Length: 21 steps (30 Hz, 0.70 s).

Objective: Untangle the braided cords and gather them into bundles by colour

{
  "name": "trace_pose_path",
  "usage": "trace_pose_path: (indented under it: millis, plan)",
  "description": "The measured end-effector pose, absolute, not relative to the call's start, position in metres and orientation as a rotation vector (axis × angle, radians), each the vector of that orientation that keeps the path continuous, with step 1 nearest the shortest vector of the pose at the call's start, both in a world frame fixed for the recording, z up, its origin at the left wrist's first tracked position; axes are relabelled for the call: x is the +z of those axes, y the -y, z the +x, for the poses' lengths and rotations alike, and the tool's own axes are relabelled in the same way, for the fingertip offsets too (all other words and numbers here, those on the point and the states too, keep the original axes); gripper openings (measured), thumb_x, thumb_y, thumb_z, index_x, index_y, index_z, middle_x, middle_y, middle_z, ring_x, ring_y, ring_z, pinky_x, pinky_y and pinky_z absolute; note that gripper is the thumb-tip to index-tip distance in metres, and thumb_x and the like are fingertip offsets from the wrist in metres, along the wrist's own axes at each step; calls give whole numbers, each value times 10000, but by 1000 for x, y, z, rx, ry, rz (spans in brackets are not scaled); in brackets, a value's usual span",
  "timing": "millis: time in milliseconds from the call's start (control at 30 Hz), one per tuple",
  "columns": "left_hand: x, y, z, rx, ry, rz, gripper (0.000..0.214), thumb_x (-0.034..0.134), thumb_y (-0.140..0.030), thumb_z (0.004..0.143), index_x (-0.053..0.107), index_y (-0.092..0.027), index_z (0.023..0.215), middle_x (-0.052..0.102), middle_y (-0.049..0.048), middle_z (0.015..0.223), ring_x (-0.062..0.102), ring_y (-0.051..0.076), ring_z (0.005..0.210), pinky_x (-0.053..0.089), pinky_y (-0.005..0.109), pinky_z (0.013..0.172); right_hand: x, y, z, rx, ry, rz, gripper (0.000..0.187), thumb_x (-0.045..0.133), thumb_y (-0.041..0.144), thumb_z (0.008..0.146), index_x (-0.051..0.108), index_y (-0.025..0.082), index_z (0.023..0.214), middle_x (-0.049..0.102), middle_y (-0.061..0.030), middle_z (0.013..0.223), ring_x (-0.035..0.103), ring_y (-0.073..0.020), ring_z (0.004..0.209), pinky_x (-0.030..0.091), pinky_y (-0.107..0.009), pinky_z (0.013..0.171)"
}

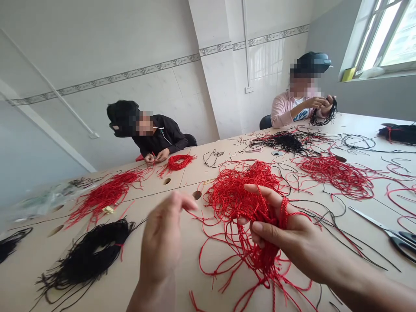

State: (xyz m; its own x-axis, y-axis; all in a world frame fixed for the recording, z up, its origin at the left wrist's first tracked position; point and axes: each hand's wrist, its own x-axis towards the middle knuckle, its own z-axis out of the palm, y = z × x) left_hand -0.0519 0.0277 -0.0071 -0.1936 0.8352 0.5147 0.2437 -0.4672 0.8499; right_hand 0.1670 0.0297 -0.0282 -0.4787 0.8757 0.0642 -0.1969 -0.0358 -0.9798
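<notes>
The right hand (286, 229) is clamped on a loose tangle of thin red cord (240, 208), its fingers curled around a twisted hank while slack strands spill over the pale table (19, 286). The left hand (164, 236) is raised just beside the tangle, apart from the right, its fingers drawn together and blurred; whether they pinch a strand cannot be told. To the left lies a dense, glossy bundle of black cord (87, 255), and beyond it a feathery heap of red cord (104, 195). Steel scissors (393, 236) with dark handles rest at the near right, among stray black strands. More red and black cords (286, 141) cover the far table, whose panels show seams and round holes (196, 195). A person in a black hooded top (156, 134) works at the far left, and another in a pink top (286, 106) handles black cords at the far right. Behind them are white tiled walls (182, 95) and a bright window (383, 39).
</notes>
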Motion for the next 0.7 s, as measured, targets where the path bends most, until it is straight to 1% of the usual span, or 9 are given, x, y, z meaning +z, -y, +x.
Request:
trace_pose_path:
  millis: [67, 133, 200, 300, 433, 500, 567, 633, 700]
  plan:
    - [-6, -15, -45, 1192, -1233, 1987, 371, 412, -406, 985, 685, -243, 793, 669, 16, 805, 602, 196, 856, 461, 311, 838, -30, -30, 165, 1566, 1441, -744, 518, 591, 299, 911, 375, 265, 1381, 558, 35, 791, 529, -100, 704, 513, -233, 710]
    - [-7, -8, -35, 903, -1204, 2208, 349, 399, -423, 988, 671, -253, 849, 681, 14, 849, 603, 224, 945, 413, 369, 949, -33, -29, 163, 1491, 1481, -717, 469, 568, 319, 921, 389, 269, 1351, 619, -10, 957, 577, -118, 811, 532, -255, 775]
    - [-12, -7, -25, 1023, -1298, 2336, 288, 447, -419, 974, 628, -244, 834, 652, 0, 805, 597, 211, 896, 398, 372, 957, -37, -29, 161, 1418, 1525, -728, 458, 554, 334, 924, 389, 273, 1346, 622, -45, 1114, 601, -140, 909, 539, -284, 821]
    - [-22, -10, -15, 1428, -1464, 2444, 137, 635, -352, 889, 589, -222, 886, 612, -9, 806, 578, 170, 791, 446, 298, 807, -45, -27, 160, 1322, 1604, -775, 495, 545, 343, 925, 369, 276, 1383, 588, -82, 1250, 593, -190, 1070, 519, -362, 918]
    - [-27, -9, -10, 1500, -1409, 2592, 131, 705, -176, 822, 642, -221, 928, 611, -8, 859, 581, 133, 815, 451, 223, 776, -49, -25, 158, 1271, 1661, -728, 496, 546, 284, 912, 391, 297, 1383, 487, -81, 1409, 469, -216, 1286, 400, -428, 1076]
    - [-24, -7, -9, 1472, -1361, 2461, 107, 669, -138, 840, 644, -237, 871, 596, -24, 830, 577, 111, 788, 453, 193, 745, -47, -26, 157, 1371, 1638, -715, 511, 574, 272, 900, 400, 297, 1379, 550, -79, 1323, 507, -202, 1238, 435, -395, 1029]
    - [-22, -5, -10, 1436, -1295, 2179, 100, 624, -157, 881, 624, -250, 844, 577, -32, 825, 571, 104, 793, 457, 184, 740, -43, -27, 156, 1619, 1513, -682, 571, 615, 285, 890, 368, 281, 1405, 658, -54, 1047, 622, -164, 989, 511, -319, 855]
    - [-21, -4, -11, 1349, -1172, 1839, 95, 567, -205, 930, 600, -255, 856, 552, -27, 835, 560, 108, 792, 473, 196, 741, -40, -29, 155, 1898, 1231, -587, 663, 688, 285, 843, 349, 251, 1412, 653, 11, 794, 625, -107, 735, 500, -234, 704]
    - [-23, -4, -12, 1264, -1006, 1553, 97, 530, -220, 951, 577, -256, 873, 517, -20, 861, 551, 111, 770, 495, 220, 724, -39, -30, 154, 2071, 922, -485, 721, 762, 250, 769, 381, 227, 1381, 643, 33, 732, 604, -73, 639, 476, -193, 655]
